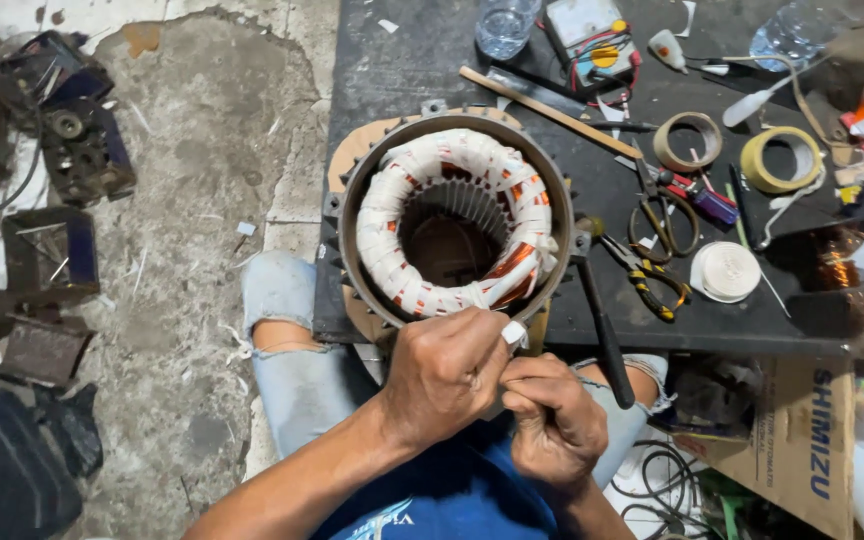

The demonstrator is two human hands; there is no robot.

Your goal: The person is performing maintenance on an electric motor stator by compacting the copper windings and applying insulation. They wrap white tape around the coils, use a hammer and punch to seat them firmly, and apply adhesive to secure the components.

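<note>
Upright, the motor stator (452, 225) opens upward beside both hands (492, 390).

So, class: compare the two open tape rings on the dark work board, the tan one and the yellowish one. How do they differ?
The tan tape ring is smaller; the yellowish tape ring is wider across. The tan one is brownish, the other pale yellow with a greyish inner face. The tan ring lies nearer the scissors; the yellowish one lies further right. Both are open hollow rings on the board, away from both hands.
</note>
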